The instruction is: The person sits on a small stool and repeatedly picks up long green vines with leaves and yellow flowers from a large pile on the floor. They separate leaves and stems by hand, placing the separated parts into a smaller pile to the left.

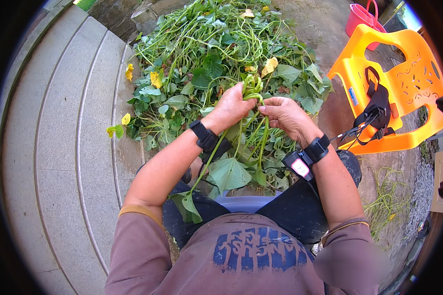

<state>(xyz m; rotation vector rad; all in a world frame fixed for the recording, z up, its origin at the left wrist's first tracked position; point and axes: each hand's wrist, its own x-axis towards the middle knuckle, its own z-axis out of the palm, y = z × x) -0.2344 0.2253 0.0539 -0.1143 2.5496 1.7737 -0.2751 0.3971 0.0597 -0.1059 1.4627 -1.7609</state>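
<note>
My left hand (230,106) is closed around a small bunch of green leafy vine stems (253,88), whose bent ends loop up above the fist. Thumb and fingers of my right hand (285,114) pinch one of the stems right beside it. From the bunch, long stalks hang toward my lap, with a broad green leaf (229,173) and another drooping leaf (191,207) at their lower ends. Just beyond both hands spreads a large heap of leafy vines (202,64), mostly green with a few yellow leaves.
Grey stone steps (59,147) run along the left. An orange plastic chair (411,81) lies at the right with a black strap pouch (379,105) on it. Behind it stands a pink bucket (359,19). Loose stems (389,196) lie on the ground at the right.
</note>
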